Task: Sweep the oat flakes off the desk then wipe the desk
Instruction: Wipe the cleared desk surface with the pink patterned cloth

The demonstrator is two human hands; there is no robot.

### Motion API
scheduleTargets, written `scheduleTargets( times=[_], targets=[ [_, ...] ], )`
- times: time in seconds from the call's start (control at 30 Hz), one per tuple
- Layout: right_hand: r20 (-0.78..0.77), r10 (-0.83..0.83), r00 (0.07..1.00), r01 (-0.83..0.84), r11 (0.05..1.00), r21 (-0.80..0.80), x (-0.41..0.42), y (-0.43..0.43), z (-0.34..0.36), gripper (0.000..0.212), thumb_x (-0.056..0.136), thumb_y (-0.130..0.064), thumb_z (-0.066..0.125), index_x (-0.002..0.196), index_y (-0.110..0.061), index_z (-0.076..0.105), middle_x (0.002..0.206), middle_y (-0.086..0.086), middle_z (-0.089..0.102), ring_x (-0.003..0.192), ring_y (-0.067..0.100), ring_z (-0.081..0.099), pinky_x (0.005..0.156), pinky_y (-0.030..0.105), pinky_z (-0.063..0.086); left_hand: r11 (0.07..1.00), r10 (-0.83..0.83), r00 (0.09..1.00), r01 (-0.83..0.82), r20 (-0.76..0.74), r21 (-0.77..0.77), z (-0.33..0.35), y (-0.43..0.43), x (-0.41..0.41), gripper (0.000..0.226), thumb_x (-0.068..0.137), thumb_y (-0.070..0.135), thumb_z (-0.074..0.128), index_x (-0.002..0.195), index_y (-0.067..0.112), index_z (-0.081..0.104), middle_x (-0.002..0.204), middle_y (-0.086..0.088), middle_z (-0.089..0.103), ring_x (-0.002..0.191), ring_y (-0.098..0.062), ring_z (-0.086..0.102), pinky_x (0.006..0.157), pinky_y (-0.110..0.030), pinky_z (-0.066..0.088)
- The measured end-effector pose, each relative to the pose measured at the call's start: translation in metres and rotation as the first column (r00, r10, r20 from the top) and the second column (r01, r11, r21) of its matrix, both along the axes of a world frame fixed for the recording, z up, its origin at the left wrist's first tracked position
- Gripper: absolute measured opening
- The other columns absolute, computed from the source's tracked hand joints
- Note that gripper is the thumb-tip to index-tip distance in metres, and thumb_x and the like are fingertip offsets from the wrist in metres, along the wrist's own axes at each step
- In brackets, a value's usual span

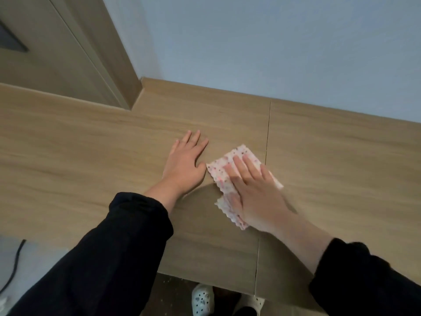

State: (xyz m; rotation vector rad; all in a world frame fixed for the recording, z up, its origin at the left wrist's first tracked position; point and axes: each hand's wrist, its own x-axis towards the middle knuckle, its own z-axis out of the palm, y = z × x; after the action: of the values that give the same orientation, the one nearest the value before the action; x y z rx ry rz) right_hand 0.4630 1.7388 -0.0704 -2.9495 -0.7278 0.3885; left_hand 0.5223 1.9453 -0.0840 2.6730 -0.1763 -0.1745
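Pale wooden desk (330, 156) is showing no flakes — wiping underway. Flat-fingered right hand (255, 192) is pressing a pink-speckled white cloth (241, 153); left hand (185, 163), nine o'clock, lying flat.

Wall (273, 42) behind desk (341, 156); door frame (118, 65) left

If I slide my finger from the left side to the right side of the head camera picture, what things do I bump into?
Black cable → left hand, flat on the desk → spotted cloth, with the right hand pressing on it.
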Motion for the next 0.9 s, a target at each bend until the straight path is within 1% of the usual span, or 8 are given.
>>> scheduleTargets(
  times=[0.1, 0.2, 0.3, 0.43, 0.63, 0.73, 0.83, 0.9],
  targets=[
    [-0.025, 0.101, 0.995, -0.101, 0.995, -0.017, -0.013, -0.035, -0.004, 0.066, 0.096, -0.060, -0.001, 0.155, -0.031, 0.004, 0.162, 0.000, -0.006, 0.150, 0.022, -0.008, 0.121, 0.050, 0.004, 0.989, 0.045, 0.999, -0.048, -0.020, -0.137, -0.002, 0.005, -0.004, 0.062, 0.088, 0.019, 0.053, 0.148, 0.024, 0.035, 0.160, 0.000, 0.017, 0.148, -0.013, 0.007, 0.117, -0.028, -0.003],
    [0.051, -0.208, 0.977, 0.212, 0.974, -0.078, 0.050, -0.055, -0.010, 0.075, 0.091, -0.064, -0.001, 0.156, -0.027, 0.006, 0.163, 0.005, -0.003, 0.150, 0.025, -0.004, 0.120, 0.052, 0.008, 0.995, 0.047, 0.999, -0.048, -0.011, -0.087, 0.000, 0.009, -0.031, 0.064, 0.087, 0.034, 0.039, 0.149, 0.022, 0.032, 0.160, -0.001, 0.017, 0.148, -0.015, 0.008, 0.117, -0.029, -0.001],
    [0.040, -0.410, 0.911, 0.412, 0.906, -0.100, 0.076, -0.032, -0.010, 0.066, 0.097, -0.051, 0.010, 0.156, -0.021, 0.003, 0.163, 0.011, -0.003, 0.150, 0.030, -0.004, 0.120, 0.052, 0.005, 0.990, -0.053, 0.998, 0.048, 0.040, 0.129, -0.004, 0.017, -0.065, 0.057, 0.096, 0.028, 0.038, 0.152, 0.022, 0.025, 0.162, -0.002, 0.010, 0.149, -0.016, 0.001, 0.118, -0.035, -0.004],
    [0.007, -0.176, 0.984, 0.176, 0.983, -0.061, -0.024, 0.029, -0.010, 0.068, 0.093, -0.048, -0.004, 0.155, -0.021, -0.004, 0.161, 0.008, -0.012, 0.149, 0.029, -0.012, 0.120, 0.051, 0.003, 0.963, -0.024, 0.999, 0.016, 0.024, 0.270, -0.004, 0.017, -0.066, 0.058, 0.097, 0.030, 0.032, 0.153, 0.029, 0.018, 0.162, -0.004, 0.003, 0.149, -0.020, -0.004, 0.119, -0.046, 0.000],
    [0.032, 0.136, 0.990, -0.135, 0.990, -0.030, -0.123, 0.002, -0.009, 0.061, 0.100, -0.048, 0.021, 0.155, -0.024, 0.015, 0.163, 0.007, 0.008, 0.150, 0.029, 0.004, 0.120, 0.051, 0.010, 0.948, -0.044, 0.999, 0.038, 0.012, 0.317, -0.002, 0.016, -0.067, 0.056, 0.098, 0.031, 0.030, 0.153, 0.027, 0.018, 0.162, -0.005, 0.003, 0.149, -0.021, -0.002, 0.120, -0.047, 0.003],
    [0.008, -0.112, 0.994, 0.113, 0.991, -0.070, -0.077, -0.021, -0.008, 0.064, 0.097, -0.054, 0.003, 0.155, -0.027, 0.002, 0.163, 0.006, -0.006, 0.149, 0.027, -0.009, 0.120, 0.053, 0.007, 0.948, -0.047, 0.999, 0.039, 0.017, 0.316, -0.003, 0.016, -0.068, 0.056, 0.099, 0.030, 0.029, 0.153, 0.027, 0.017, 0.162, -0.005, 0.002, 0.149, -0.021, -0.003, 0.120, -0.046, 0.002],
    [0.038, -0.426, 0.904, 0.428, 0.901, -0.068, -0.029, -0.019, -0.010, 0.069, 0.093, -0.054, 0.005, 0.156, -0.025, 0.003, 0.163, 0.009, -0.004, 0.150, 0.029, -0.006, 0.120, 0.052, 0.005, 0.950, -0.048, 0.999, 0.041, 0.015, 0.309, -0.002, 0.018, -0.067, 0.055, 0.100, 0.030, 0.028, 0.153, 0.027, 0.017, 0.162, -0.005, 0.003, 0.149, -0.020, -0.003, 0.120, -0.046, 0.001],
    [-0.004, -0.427, 0.904, 0.424, 0.901, -0.090, -0.035, 0.006, -0.010, 0.064, 0.098, -0.051, 0.010, 0.155, -0.026, -0.006, 0.162, 0.008, -0.014, 0.148, 0.028, -0.015, 0.120, 0.051, -0.001, 0.952, -0.045, 0.999, 0.038, 0.017, 0.303, -0.001, 0.018, -0.069, 0.054, 0.100, 0.030, 0.028, 0.153, 0.026, 0.018, 0.162, -0.004, 0.004, 0.149, -0.020, -0.002, 0.120, -0.045, 0.002]
  ],
)
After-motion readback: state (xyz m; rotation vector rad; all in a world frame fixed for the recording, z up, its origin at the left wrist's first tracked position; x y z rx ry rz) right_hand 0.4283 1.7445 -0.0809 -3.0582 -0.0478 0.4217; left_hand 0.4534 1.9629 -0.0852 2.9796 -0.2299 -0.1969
